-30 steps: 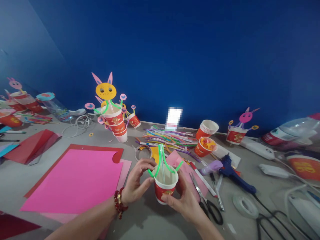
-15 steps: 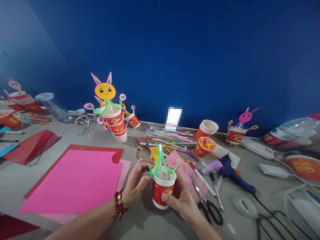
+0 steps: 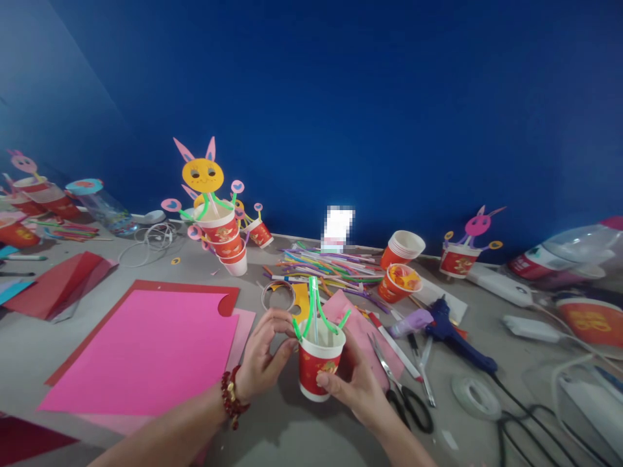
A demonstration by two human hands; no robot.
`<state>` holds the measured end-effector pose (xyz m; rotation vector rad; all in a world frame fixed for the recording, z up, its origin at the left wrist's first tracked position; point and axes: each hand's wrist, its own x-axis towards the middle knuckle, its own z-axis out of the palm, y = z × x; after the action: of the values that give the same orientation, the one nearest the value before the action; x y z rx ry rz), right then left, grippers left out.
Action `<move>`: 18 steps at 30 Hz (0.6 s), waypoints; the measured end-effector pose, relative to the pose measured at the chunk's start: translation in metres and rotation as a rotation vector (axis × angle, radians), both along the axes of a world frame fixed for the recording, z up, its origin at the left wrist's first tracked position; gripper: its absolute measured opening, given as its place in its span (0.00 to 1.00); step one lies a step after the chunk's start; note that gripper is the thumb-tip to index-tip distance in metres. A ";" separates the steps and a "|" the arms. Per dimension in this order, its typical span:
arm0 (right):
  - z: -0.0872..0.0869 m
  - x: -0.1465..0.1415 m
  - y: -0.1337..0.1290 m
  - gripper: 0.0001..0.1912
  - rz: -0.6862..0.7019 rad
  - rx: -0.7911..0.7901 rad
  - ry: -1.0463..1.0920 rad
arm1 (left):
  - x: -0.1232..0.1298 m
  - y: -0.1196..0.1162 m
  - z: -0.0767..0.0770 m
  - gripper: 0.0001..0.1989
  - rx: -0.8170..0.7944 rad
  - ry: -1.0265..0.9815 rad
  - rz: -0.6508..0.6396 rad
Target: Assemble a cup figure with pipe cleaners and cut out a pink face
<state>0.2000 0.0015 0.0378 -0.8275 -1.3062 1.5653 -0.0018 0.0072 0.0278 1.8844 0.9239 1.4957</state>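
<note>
My right hand [image 3: 357,389] is wrapped round the right side of a red paper cup [image 3: 314,373], its thumb across the front. Two bent green strips [image 3: 318,311], pipe cleaners or thin straws, rise from the cup around a pale stem, and their ends stick out through holes in its sides. To the left of the cup is my left hand [image 3: 267,353], fingers curved and thumb apart from them. Its fingertips are at the left green end; whether they touch it I cannot tell. Behind the cup lie yellow paper [image 3: 302,299] and pink paper [image 3: 341,305].
Pink sheets [image 3: 146,357] lie to the left. To the right are scissors [image 3: 394,383], a marker [image 3: 396,347], a blue glue gun [image 3: 457,340] and clear tape [image 3: 477,397]. Coloured sticks [image 3: 326,266] and a stack of rabbit cups [image 3: 226,230] stand farther back.
The cup has risen slightly and shifted a little right in my right hand. My left hand stays beside it, almost unmoved.
</note>
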 end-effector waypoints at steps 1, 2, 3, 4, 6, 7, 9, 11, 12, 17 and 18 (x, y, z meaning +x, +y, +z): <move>0.000 0.000 0.000 0.32 0.004 -0.005 0.001 | 0.000 0.000 0.000 0.07 -0.001 -0.002 -0.007; 0.000 0.000 0.000 0.32 0.009 -0.010 0.000 | 0.000 -0.001 0.000 0.08 -0.005 -0.006 -0.015; 0.000 0.000 0.000 0.32 0.011 -0.011 -0.003 | 0.001 -0.001 0.000 0.08 -0.010 -0.011 -0.022; -0.001 0.000 0.000 0.32 0.008 -0.009 -0.009 | 0.001 -0.001 0.000 0.07 -0.018 -0.018 -0.025; -0.001 0.000 0.000 0.33 -0.011 0.001 -0.021 | 0.003 -0.001 -0.001 0.07 -0.039 -0.033 -0.018; -0.001 0.000 0.000 0.34 -0.020 0.005 -0.026 | 0.004 -0.001 -0.002 0.07 -0.049 -0.042 -0.012; -0.001 0.000 0.001 0.36 -0.029 0.005 -0.035 | 0.005 -0.001 -0.004 0.07 -0.061 -0.064 0.004; -0.001 0.000 0.001 0.36 -0.029 0.002 -0.053 | 0.006 -0.002 -0.005 0.08 -0.056 -0.073 0.015; -0.001 0.000 0.001 0.35 -0.032 0.007 -0.061 | 0.006 -0.003 -0.006 0.07 -0.048 -0.072 0.020; -0.005 0.000 0.001 0.32 -0.061 0.061 -0.100 | 0.003 -0.003 -0.008 0.05 -0.025 -0.013 0.050; -0.006 0.000 0.001 0.32 -0.073 0.074 -0.118 | 0.003 -0.002 -0.008 0.05 -0.022 0.000 0.061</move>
<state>0.2003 0.0023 0.0321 -0.9226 -1.3943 1.4202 0.0011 0.0051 0.0200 1.8553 1.0017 1.5146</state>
